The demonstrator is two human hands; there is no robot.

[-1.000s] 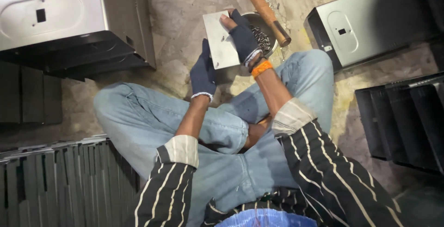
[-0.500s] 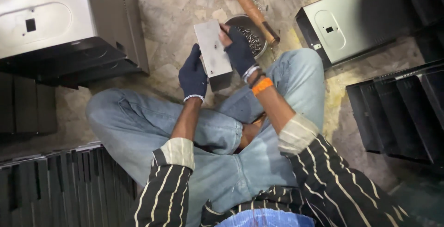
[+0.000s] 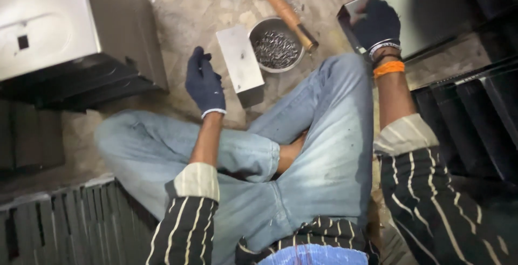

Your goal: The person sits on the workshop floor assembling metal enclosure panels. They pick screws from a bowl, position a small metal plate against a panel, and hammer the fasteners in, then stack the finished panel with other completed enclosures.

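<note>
Far left: large grey sheet-metal box w/ rounded embossed panel (image 3: 48,25), sitting on the speckled stone floor (image 3: 178,6), dark underside facing the person. Below it, bottom-left corner, stack of dark ribbed metal panels (image 3: 65,227).

Left hand (image 3: 204,81), in dark blue knit glove, hovers over the floor just left of the small flat rectangular steel plate (image 3: 240,59). Fingers loosely spread & slightly curled, holding nothing; not touching the plate, but close. Plate lies tilted on the floor, near the bent knee in light blue jeans (image 3: 302,151).

Centre: round shallow metal bowl full of small dark screws or nails (image 3: 276,50), right beside the plate, touching or nearly so, can't tell which. Wooden-handled hammer w/ dark steel head (image 3: 285,7) lies across the bowl's rim, head pointing up-left, handle end at the bowl's right edge.

Right: right hand (image 3: 377,25), same dark glove, orange band & thin bangles at wrist, is laid on the near corner of a second grey sheet-metal box (image 3: 431,11). Fingers curled over its edge, gripping it. Well apart from the plate.

Far right: more dark ribbed panels (image 3: 475,119) stacked beside the striped sleeve.
</note>
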